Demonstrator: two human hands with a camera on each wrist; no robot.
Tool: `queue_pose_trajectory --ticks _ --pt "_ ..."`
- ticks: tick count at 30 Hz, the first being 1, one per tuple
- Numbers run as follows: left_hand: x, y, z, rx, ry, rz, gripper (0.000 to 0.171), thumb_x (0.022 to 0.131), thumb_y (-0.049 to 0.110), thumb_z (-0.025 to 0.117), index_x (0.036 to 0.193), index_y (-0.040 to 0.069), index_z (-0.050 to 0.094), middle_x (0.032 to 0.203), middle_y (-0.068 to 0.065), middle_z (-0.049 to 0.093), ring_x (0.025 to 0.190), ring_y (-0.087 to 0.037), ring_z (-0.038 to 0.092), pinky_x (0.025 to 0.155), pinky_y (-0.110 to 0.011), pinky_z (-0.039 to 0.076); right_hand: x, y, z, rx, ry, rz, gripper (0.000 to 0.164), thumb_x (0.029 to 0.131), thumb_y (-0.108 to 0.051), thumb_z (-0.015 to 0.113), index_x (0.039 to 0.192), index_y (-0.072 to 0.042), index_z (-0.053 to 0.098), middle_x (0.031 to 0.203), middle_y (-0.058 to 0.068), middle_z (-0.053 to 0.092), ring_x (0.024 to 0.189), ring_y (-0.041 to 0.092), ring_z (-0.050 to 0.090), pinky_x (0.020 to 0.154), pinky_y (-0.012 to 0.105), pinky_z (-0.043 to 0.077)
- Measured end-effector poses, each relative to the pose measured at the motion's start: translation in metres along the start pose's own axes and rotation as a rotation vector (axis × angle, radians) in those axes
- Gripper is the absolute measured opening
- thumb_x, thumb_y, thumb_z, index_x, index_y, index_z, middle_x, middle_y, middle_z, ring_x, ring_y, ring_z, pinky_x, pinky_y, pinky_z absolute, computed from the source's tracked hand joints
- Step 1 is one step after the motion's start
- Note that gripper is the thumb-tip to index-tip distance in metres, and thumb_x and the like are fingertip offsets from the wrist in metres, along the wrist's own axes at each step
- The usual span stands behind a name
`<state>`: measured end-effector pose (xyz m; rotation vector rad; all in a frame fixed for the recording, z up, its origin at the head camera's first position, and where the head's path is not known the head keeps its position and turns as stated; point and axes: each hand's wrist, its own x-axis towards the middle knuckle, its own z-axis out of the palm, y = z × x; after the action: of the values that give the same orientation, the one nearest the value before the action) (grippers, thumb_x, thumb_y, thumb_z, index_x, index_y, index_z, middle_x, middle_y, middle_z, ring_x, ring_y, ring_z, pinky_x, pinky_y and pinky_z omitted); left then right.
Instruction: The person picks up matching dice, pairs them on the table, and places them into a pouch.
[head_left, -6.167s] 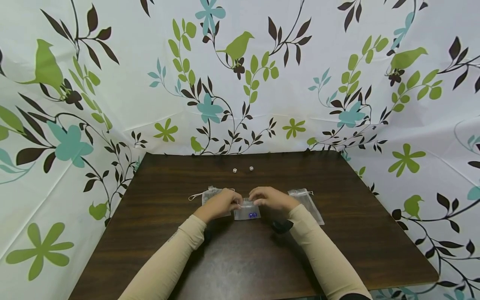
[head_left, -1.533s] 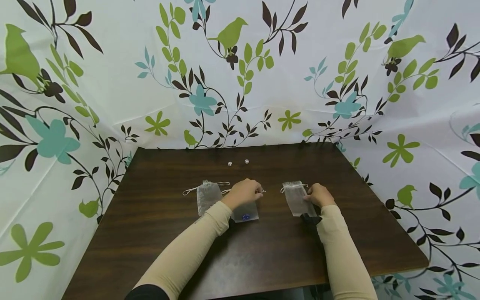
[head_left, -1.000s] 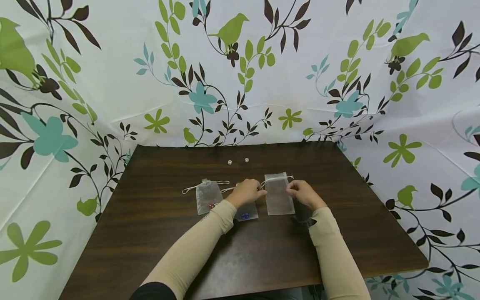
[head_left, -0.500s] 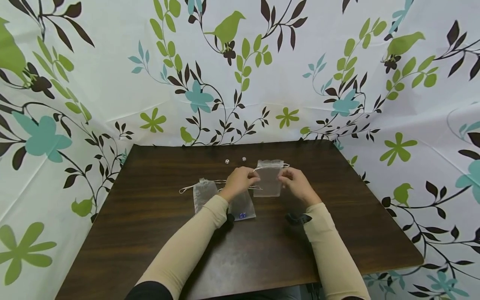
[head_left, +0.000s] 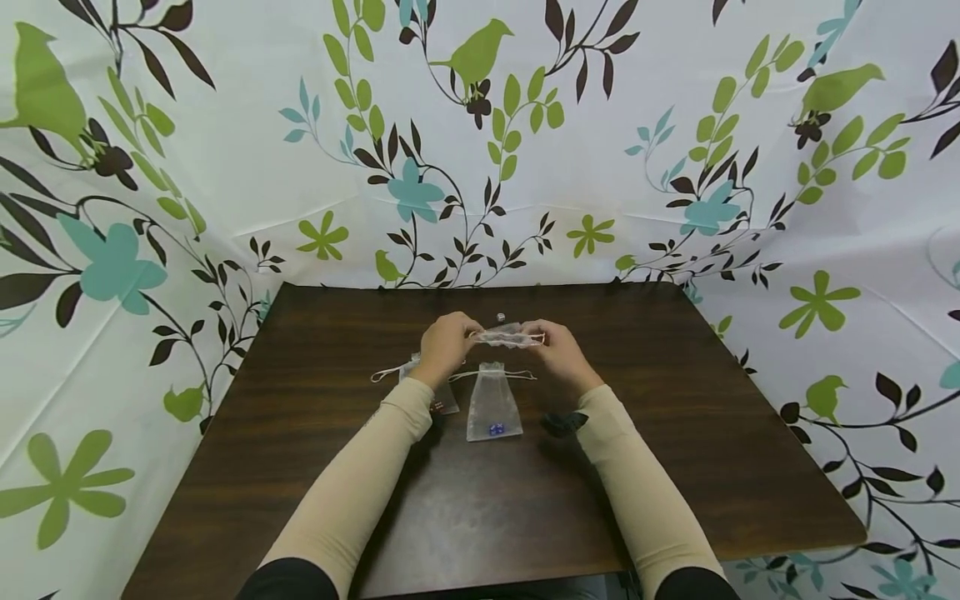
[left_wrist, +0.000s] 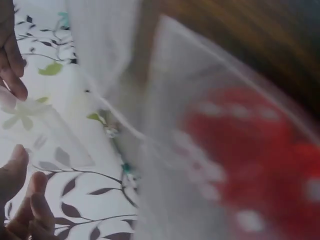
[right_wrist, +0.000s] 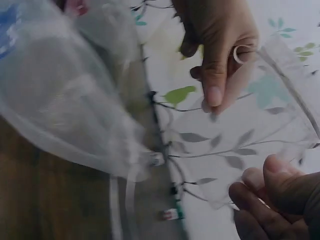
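Note:
Near the far part of the table, my left hand (head_left: 446, 346) and right hand (head_left: 558, 354) hold a sheer white drawstring pouch (head_left: 508, 336) by its opposite sides. It is lifted off the tabletop, and I see no dice in it. A second pouch (head_left: 491, 400) with blue dice (head_left: 497, 430) lies nearer, below the gap between my hands. Partly hidden by my left arm is a third pouch (head_left: 450, 402) holding red dice (head_left: 437, 407). Behind the held pouch sits a white die (head_left: 501, 317); another white die (right_wrist: 172, 214) shows in the right wrist view.
The brown wooden table (head_left: 660, 467) ends at a patterned cloth backdrop (head_left: 480, 167) behind and at the sides. Cords of the two lying pouches spread on the wood. In the left wrist view the red dice (left_wrist: 240, 145) look large and blurred.
The pouch at the right was picked up, brought to the middle, then tilted toward the far edge between both hands. Earlier my hands worked at the blue-dice pouch.

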<state>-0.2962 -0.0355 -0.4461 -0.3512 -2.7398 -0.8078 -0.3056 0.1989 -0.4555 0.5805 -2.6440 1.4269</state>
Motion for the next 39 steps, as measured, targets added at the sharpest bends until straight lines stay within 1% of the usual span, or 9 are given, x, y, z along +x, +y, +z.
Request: queue_pose_trajectory --ticks 5,8,16,22,27,30,33,36,39 --pt "-0.004 -0.009 0.01 0.061 -0.12 -0.107 0.01 0.088 0.033 0.079 0.092 0.024 0.081 0.089 0.001 0.076 0.08 -0.024 0.071 0.066 -0.042 0.055 0.002 0.021 0.014 -0.116 -0.05 -0.019 0.006 0.096 -0.007 0.07 0.099 -0.003 0.069 0.098 0.01 0.07 0.085 0.021 0.06 0.075 0.034 0.047" --pt "-0.004 -0.012 0.015 0.095 -0.172 -0.16 0.012 0.088 0.035 0.078 0.093 0.025 0.082 0.096 0.0 0.077 0.085 -0.027 0.072 0.067 -0.043 0.056 0.0 0.029 0.019 -0.168 -0.085 -0.013 0.01 0.097 -0.011 0.069 0.092 -0.004 0.066 0.085 0.006 0.064 0.076 0.019 0.055 0.072 0.036 0.045" --pt "-0.003 -0.015 0.019 0.105 -0.294 -0.228 0.017 0.092 0.035 0.075 0.098 0.02 0.081 0.105 -0.004 0.076 0.095 -0.029 0.071 0.075 -0.047 0.055 0.002 0.038 0.027 -0.164 -0.141 0.013 0.011 0.1 -0.011 0.065 0.098 -0.005 0.073 0.101 0.009 0.072 0.096 0.026 0.066 0.085 0.044 0.052" --pt "-0.003 -0.016 0.016 0.079 -0.344 -0.193 0.022 0.095 0.035 0.072 0.093 0.015 0.08 0.098 -0.003 0.075 0.081 -0.022 0.066 0.07 -0.042 0.053 0.007 0.043 0.03 -0.2 -0.154 0.032 0.013 0.1 -0.012 0.065 0.1 -0.005 0.076 0.105 0.01 0.074 0.116 0.033 0.064 0.098 0.047 0.05" --pt "-0.001 -0.021 0.012 0.088 -0.327 -0.171 0.026 0.092 0.038 0.075 0.102 0.013 0.076 0.107 -0.005 0.073 0.093 -0.024 0.067 0.077 -0.044 0.054 0.011 0.045 0.033 -0.214 -0.167 0.025 0.015 0.1 -0.012 0.065 0.105 -0.003 0.076 0.111 0.014 0.074 0.119 0.034 0.063 0.1 0.047 0.05" --pt "0.002 -0.025 0.005 0.053 -0.261 -0.107 0.034 0.09 0.034 0.078 0.113 0.011 0.065 0.116 -0.009 0.065 0.098 -0.028 0.064 0.079 -0.046 0.053 0.013 0.045 0.035 -0.222 -0.178 0.035 0.019 0.101 -0.013 0.064 0.111 -0.002 0.075 0.115 0.015 0.073 0.114 0.033 0.066 0.096 0.046 0.052" --pt "0.007 -0.027 0.001 -0.006 -0.199 0.018 0.042 0.09 0.026 0.08 0.122 0.013 0.055 0.123 -0.013 0.056 0.102 -0.03 0.061 0.08 -0.047 0.053 0.016 0.042 0.035 -0.224 -0.185 0.056 0.02 0.101 -0.013 0.064 0.113 -0.001 0.075 0.113 0.015 0.073 0.109 0.032 0.067 0.094 0.045 0.053" --pt "0.011 -0.029 0.0 -0.047 -0.196 0.104 0.045 0.09 0.022 0.08 0.126 0.013 0.056 0.127 -0.015 0.056 0.109 -0.032 0.059 0.087 -0.048 0.052 0.017 0.04 0.035 -0.224 -0.185 0.07 0.018 0.1 -0.012 0.065 0.11 -0.001 0.075 0.107 0.013 0.074 0.105 0.03 0.068 0.091 0.044 0.054" --pt "0.014 -0.031 0.001 -0.067 -0.226 0.118 0.044 0.089 0.024 0.08 0.127 0.014 0.059 0.128 -0.012 0.058 0.112 -0.031 0.058 0.089 -0.048 0.051 0.017 0.04 0.037 -0.234 -0.195 0.064 0.016 0.1 -0.013 0.065 0.106 -0.003 0.076 0.103 0.01 0.075 0.104 0.029 0.068 0.091 0.044 0.053"
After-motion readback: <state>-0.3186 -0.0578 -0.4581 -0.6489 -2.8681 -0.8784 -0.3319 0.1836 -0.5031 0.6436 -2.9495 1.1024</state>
